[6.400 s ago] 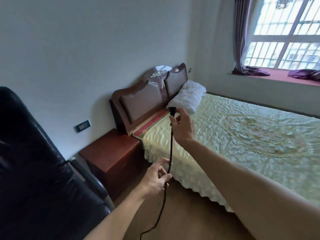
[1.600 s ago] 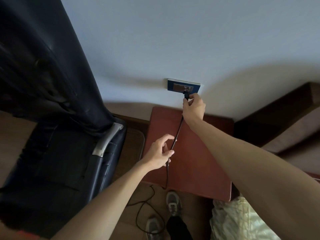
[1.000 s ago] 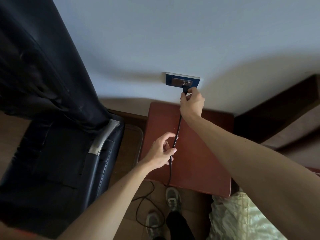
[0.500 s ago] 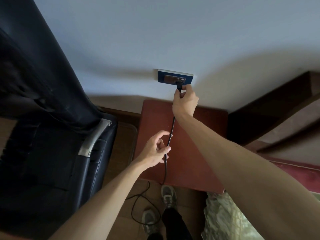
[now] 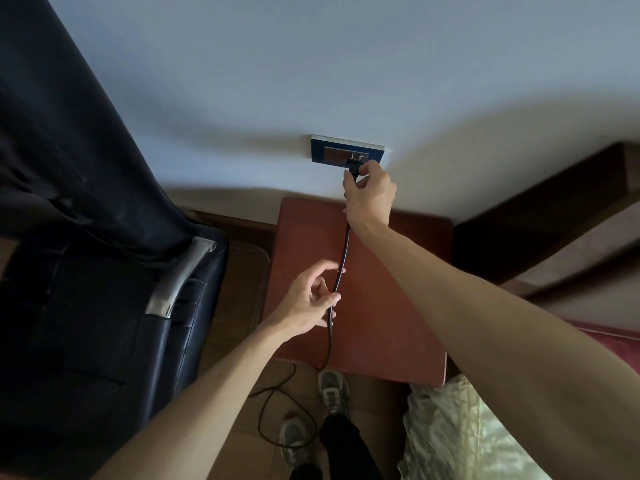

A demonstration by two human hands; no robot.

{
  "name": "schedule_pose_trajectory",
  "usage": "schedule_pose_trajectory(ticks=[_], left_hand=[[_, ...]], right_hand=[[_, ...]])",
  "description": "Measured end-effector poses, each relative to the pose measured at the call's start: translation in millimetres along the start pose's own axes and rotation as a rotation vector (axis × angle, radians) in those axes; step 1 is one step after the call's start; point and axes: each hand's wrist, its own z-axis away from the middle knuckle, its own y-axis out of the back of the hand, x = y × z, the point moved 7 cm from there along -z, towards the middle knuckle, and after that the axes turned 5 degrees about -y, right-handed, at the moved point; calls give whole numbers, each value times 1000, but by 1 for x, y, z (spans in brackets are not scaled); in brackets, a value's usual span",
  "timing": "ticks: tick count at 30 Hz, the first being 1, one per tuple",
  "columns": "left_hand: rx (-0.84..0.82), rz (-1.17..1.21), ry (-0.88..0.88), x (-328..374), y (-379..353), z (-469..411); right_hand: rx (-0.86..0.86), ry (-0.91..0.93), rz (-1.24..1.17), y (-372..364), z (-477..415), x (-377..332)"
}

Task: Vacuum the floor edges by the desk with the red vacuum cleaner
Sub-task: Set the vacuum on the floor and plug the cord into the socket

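6.4 s ago: right hand [image 5: 369, 195] held the plug [image 5: 353, 165] up in mid-air, view facing the bed. Now: the same hand pinches the plug at the right half of the wall socket [image 5: 330, 150], above the nightstand [image 5: 381, 289]. Over the last 1.6 s the plug went from just below the plate to overlapping its lower edge; seating not discernible. Left hand [image 5: 308, 303] followed along the cord [image 5: 344, 247].
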Motion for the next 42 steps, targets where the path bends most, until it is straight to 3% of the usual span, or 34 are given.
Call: schedule_pose_trajectory(ticks=[13,27,36,39,42], left_hand=[[-17,-57,-39,-4,4,-16],[36,-110,-80,-3,18,-19],[137,-325,-106,21,36,-2],[198,-396,-62,33,54,6],[212,-466,9,50,71,16]], right_hand=[[106,-120,-154,2,-2,4],[90,-110,-93,-3,-15,1],[-30,-42,145,2,-19,-17],[-136,38,419,9,-9,-33],[-279,253,723,21,13,-55]])
